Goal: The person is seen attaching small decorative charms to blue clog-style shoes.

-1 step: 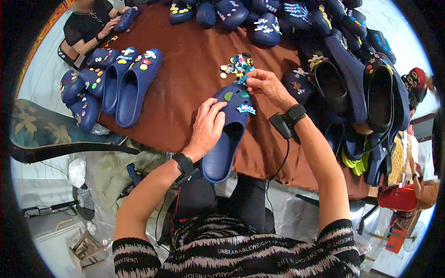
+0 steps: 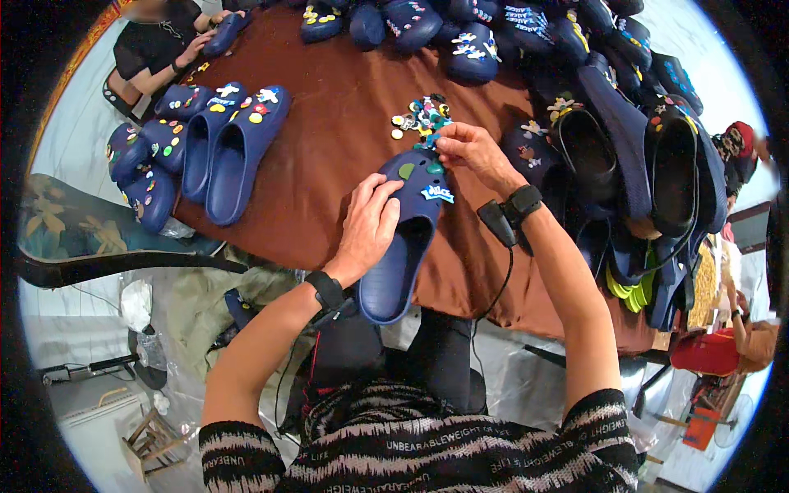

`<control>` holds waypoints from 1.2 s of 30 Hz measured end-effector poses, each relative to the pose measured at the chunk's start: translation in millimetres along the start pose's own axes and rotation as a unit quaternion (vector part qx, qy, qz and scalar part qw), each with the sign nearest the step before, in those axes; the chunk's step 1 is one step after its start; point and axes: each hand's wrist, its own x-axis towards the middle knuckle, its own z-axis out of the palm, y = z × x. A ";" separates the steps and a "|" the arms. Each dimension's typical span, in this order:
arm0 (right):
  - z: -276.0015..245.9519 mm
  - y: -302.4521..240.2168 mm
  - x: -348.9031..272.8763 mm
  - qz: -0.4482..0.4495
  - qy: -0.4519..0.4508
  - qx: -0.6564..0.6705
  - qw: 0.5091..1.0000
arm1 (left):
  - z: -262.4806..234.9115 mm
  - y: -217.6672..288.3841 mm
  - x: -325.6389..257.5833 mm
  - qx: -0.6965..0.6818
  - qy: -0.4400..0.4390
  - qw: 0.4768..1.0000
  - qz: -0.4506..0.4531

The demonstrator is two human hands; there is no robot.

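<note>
L hand [image 2: 370, 226] grips navy clog [image 2: 404, 238], flat on brown table [image 2: 329, 156]; R hand [image 2: 467, 148] pinches charm [image 2: 433, 141] at toe, beside charm pile [image 2: 419, 115].

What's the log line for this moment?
left hand: steadies navy clog | right hand: pinches charm at clog toe | charm pile: beside toe | brown table

Bright even light, fisheye-bent edges
</note>
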 end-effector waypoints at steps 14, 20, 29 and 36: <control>36.4 -18.3 -7.5 -0.188 0.028 -0.472 0.861 | -2.5 -2.0 -1.7 -0.003 0.009 1.000 -0.005; 27.7 -14.3 -9.1 -0.212 0.011 -0.462 0.861 | -2.7 2.5 -0.9 -0.005 0.003 1.000 -0.011; 5.5 -3.3 -5.6 -0.029 0.016 -0.119 0.992 | -2.0 1.3 -2.4 -0.002 0.004 1.000 -0.011; -1.3 5.1 -7.5 -0.009 -0.008 0.013 1.000 | -2.1 -0.1 -0.9 0.006 0.005 1.000 -0.004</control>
